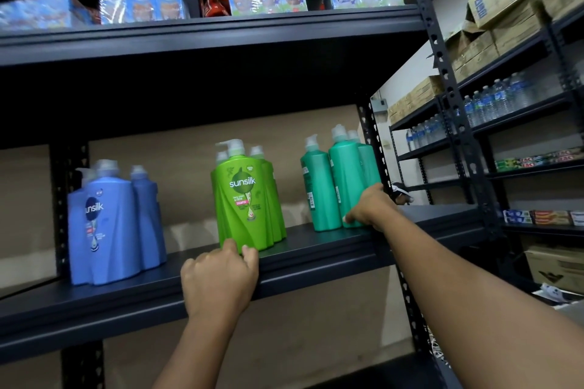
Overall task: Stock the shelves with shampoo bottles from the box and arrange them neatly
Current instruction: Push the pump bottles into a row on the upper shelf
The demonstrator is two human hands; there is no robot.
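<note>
Three clusters of pump shampoo bottles stand on the dark shelf: blue bottles at the left, bright green bottles in the middle, teal bottles at the right. My left hand lies on the shelf's front edge, its fingertips touching the base of the front green bottle. My right hand grips the lower part of the rightmost teal bottles, fingers wrapped round the base. The box is out of view.
The shelf above carries blue wrapped cartons. A perforated upright post bounds the rack on the right. Beyond it stand further racks with water bottles, cardboard boxes and small packets.
</note>
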